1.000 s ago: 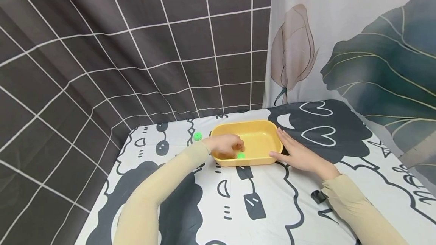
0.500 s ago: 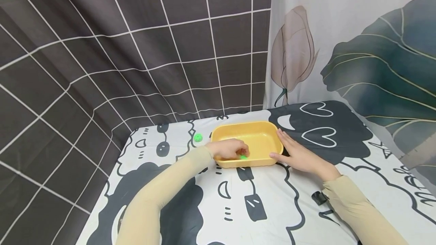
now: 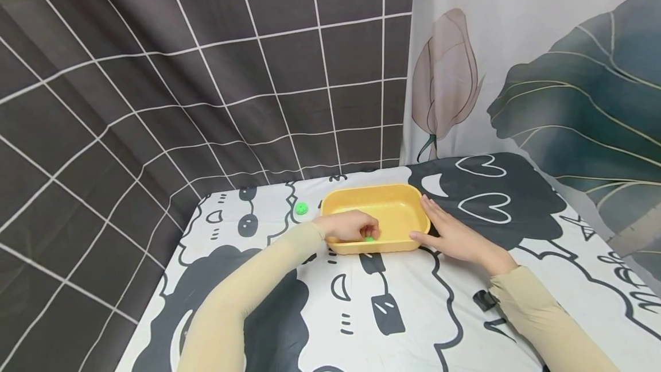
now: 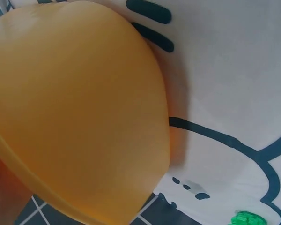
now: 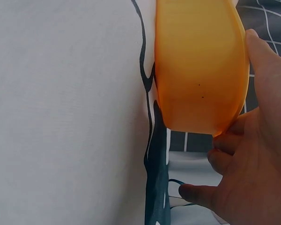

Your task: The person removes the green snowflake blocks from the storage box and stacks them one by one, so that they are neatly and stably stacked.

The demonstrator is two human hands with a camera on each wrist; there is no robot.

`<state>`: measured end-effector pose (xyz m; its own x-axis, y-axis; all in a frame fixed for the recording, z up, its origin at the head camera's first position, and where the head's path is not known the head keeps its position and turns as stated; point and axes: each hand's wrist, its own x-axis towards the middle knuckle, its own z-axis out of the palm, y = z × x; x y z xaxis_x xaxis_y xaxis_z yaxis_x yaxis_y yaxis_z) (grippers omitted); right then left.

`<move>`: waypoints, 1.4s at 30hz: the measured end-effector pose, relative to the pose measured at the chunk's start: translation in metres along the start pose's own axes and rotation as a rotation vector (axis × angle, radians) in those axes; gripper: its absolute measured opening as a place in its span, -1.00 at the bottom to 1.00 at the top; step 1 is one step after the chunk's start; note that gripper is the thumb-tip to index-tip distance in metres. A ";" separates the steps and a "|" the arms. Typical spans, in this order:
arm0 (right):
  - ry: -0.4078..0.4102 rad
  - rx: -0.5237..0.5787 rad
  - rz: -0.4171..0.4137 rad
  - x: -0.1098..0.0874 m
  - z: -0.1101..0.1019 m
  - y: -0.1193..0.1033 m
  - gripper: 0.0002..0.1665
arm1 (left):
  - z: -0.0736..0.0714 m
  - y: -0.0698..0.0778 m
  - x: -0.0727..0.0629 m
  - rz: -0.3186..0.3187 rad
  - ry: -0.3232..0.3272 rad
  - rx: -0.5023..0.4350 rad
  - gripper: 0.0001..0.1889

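A yellow plastic basin [image 3: 400, 220] stands on the patterned cloth in the head view. My left hand [image 3: 348, 225] reaches over its left end, fingers curled down around a small bright-green piece [image 3: 369, 239] by the near wall. Only a bit of that piece shows below the fingertips, so its shape is hidden. At the basin's right end, my right hand [image 3: 454, 237] rests against the rim with thumb and fingers spread. The right wrist view shows this hand [image 5: 253, 150] touching the basin [image 5: 201, 65] from the side. The left wrist view shows mostly the basin's outer wall [image 4: 84, 103].
A second small, round, ridged green piece [image 3: 301, 208] lies on the cloth left of the basin; the left wrist view catches this green piece [image 4: 248, 218] at its lower edge. Dark gridded fabric [image 3: 248, 73] and a flower-print curtain [image 3: 465, 73] hang behind the table.
My left hand has shifted slightly right inside the basin and its fingers have come down over the green piece, which is now mostly covered. The right hand stays on the rim.
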<state>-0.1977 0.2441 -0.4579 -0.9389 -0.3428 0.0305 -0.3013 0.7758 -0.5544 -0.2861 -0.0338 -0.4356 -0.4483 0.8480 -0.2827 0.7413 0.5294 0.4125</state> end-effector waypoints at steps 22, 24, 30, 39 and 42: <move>-0.008 -0.003 -0.011 0.000 -0.002 -0.002 0.22 | -0.014 -0.023 -0.020 -0.018 0.145 -0.194 -0.89; -0.010 -0.006 -0.009 0.000 -0.002 -0.002 0.21 | -0.020 -0.027 -0.023 -0.001 0.186 -0.167 -0.87; -0.012 -0.002 -0.006 -0.001 -0.002 -0.002 0.21 | -0.039 -0.036 -0.042 -0.047 0.351 -0.192 -0.82; -0.019 0.006 0.002 -0.001 -0.001 0.000 0.22 | -0.058 -0.063 -0.079 -0.234 0.578 -0.270 -0.83; -0.019 0.002 0.003 0.000 -0.002 0.000 0.22 | -0.063 -0.073 -0.089 -0.279 0.639 -0.292 -0.83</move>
<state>-0.1980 0.2448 -0.4563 -0.9365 -0.3503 0.0135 -0.2983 0.7760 -0.5557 -0.3314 -0.1468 -0.3863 -0.8680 0.4842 0.1102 0.4356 0.6360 0.6370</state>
